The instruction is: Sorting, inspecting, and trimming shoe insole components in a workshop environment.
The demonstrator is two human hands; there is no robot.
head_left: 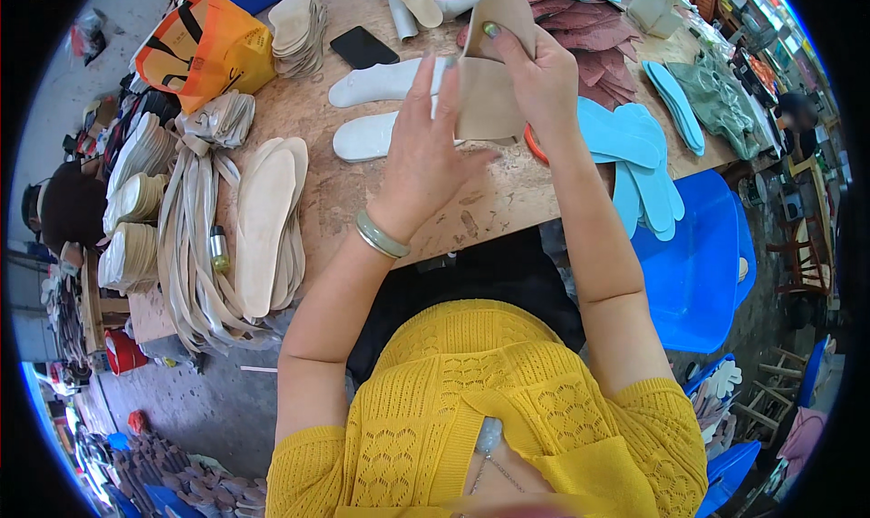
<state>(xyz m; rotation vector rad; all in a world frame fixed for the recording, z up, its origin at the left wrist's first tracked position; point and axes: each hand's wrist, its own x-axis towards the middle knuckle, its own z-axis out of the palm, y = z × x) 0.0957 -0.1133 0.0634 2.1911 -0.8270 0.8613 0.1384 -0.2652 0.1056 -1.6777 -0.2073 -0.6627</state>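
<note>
The tan sheet [492, 101] is up over the far part of the worktop [453, 212], on the inner side of the right hand [544, 81] and just to the right of the left hand's [424, 151] raised fingers. Its upper end curls up; its lower part hangs broad and nearly flat between the two hands.

The right hand is closed on the sheet's right side, thumb on the near face of the curled end, the other fingers mostly hidden behind. The left hand is open, fingers pointing away from the body, thumb out toward the sheet's lower edge; the fingertips are blurred, and whether they touch the sheet cannot be told.

Two white insoles [367, 138] lie beyond the left hand, partly covered by it. Blue insoles [634, 142] lie right of the right wrist, near a red loop [534, 145]. A phone [364, 48] lies farther left.
</note>
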